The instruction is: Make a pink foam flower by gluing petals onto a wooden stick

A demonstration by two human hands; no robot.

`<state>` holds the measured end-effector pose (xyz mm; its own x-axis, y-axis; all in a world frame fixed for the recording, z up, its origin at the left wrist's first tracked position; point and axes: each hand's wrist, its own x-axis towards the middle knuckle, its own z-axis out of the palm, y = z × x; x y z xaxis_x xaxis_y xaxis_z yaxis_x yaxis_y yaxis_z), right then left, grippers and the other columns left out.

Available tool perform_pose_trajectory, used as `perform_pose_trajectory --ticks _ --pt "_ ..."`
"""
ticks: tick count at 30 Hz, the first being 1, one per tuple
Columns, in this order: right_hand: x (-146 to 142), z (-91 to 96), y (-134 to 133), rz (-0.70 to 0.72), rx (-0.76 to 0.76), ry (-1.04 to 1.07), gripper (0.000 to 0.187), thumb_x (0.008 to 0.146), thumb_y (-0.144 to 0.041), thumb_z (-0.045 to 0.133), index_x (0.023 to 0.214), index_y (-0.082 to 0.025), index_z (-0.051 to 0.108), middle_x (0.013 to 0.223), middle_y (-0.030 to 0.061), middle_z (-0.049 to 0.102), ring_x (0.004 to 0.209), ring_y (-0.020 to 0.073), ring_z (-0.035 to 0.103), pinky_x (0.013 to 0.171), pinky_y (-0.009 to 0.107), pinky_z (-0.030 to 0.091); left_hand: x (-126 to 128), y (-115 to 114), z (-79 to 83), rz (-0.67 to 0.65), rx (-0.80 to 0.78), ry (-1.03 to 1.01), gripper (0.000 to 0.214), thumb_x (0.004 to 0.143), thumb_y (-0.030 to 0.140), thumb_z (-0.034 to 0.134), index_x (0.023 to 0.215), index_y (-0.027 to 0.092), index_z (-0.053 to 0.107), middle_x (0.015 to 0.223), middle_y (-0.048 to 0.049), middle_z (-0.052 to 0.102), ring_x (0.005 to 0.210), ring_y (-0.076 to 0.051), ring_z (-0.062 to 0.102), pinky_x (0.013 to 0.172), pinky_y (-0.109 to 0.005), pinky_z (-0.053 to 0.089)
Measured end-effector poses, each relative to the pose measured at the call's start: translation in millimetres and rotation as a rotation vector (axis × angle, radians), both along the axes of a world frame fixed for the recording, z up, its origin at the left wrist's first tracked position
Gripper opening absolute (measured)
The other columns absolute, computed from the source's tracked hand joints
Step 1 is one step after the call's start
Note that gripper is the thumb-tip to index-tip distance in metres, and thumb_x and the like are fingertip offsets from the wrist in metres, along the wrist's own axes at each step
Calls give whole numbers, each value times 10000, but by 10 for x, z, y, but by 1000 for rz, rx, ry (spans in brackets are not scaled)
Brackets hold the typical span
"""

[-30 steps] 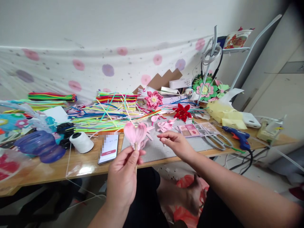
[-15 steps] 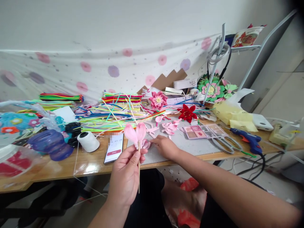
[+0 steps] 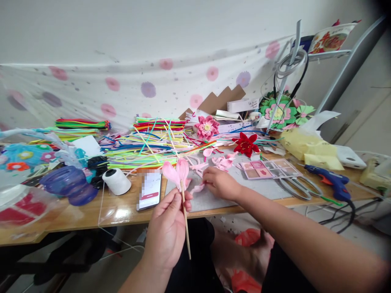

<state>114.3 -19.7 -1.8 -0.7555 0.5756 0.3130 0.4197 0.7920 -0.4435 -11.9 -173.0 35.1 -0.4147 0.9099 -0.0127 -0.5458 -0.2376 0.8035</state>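
Note:
A pink flower with upright petals [image 3: 176, 173] is fixed at the tip of a thin wooden stick [image 3: 187, 230]. My left hand [image 3: 168, 219] is closed around the stick just below the petals, thumb on top. To its right, over the grey mat [image 3: 214, 199], my right hand [image 3: 222, 185] has its fingers pinched together at the end of a narrow pink petal [image 3: 198, 188]. The fingertips partly hide that end. Loose pink petals [image 3: 224, 162] lie on the mat just beyond the right hand.
A phone [image 3: 149, 189] and a white thread spool [image 3: 117, 182] stand left of my hands. Bundles of pipe cleaners [image 3: 137, 158] line the back. On the right are a palette [image 3: 259, 169], scissors [image 3: 295, 189] and a blue glue gun [image 3: 331, 181]. A red flower [image 3: 246, 143] lies behind.
My right hand has drawn back to the right, away from the flower, and the narrow pink petal shows further right too. The stick in my left hand now slants more.

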Motion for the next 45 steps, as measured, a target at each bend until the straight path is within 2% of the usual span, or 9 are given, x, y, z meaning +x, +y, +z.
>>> perform_pose_trajectory --ticks 4,8,13,16,19,26,32,39,45 --pt "258 125 68 -28 -166 101 119 763 -127 528 822 -147 630 699 19 604 645 141 563 624 258 437 18 34 21 10 -5 -54 103 776 207 652 814 128 705 971 -91 615 792 -136 537 614 -220 456" --pt "427 283 26 -51 -328 229 175 824 -229 486 879 -142 628 703 7 588 551 103 558 519 220 454 62 67 17 5 -5 -67 128 789 218 643 861 133 705 914 -70 595 748 -114 514 578 -201 440" --pt "551 610 -248 -59 -549 482 198 789 -250 545 938 -144 621 703 -5 569 551 89 559 509 216 473 157 66 18 -53 -1 -49 103 798 199 628 842 135 696 879 -60 590 685 -93 486 564 -202 425" --pt "586 793 -471 -41 -673 616 165 715 -197 627 866 -161 571 648 -27 581 557 100 592 508 214 492 241 61 27 -104 10 -40 63 790 171 629 762 141 677 831 -46 593 654 -88 478 567 -209 421" --pt "580 899 -644 -84 -734 665 128 689 -163 629 762 -166 525 577 -36 583 543 124 632 459 197 489 335 70 34 -122 13 -26 51 773 169 648 734 141 665 848 -44 602 658 -86 484 579 -208 421" --pt "529 899 -733 -159 -719 715 104 666 -120 609 666 -166 517 532 -50 554 489 118 622 413 186 482 503 95 36 -153 2 5 90 743 197 684 672 153 648 699 -5 553 657 -98 495 607 -216 419" --pt "501 861 -737 -198 -687 728 123 662 -112 604 657 -179 501 526 -55 537 479 133 623 422 211 487 524 87 20 -168 2 68 98 739 216 688 669 152 662 688 -17 571 656 -106 492 604 -223 412" --pt "441 861 -778 -210 -747 817 138 647 -115 615 651 -175 492 542 -67 530 462 115 617 410 193 483 486 72 -13 -176 12 161 103 764 244 669 727 151 694 707 -27 596 671 -109 497 619 -226 407" --pt "422 862 -800 -185 -857 869 151 642 -133 639 638 -168 492 518 -66 554 460 102 621 414 174 491 452 65 -22 -180 10 196 111 750 236 680 692 143 693 677 -29 594 658 -115 494 616 -235 404"
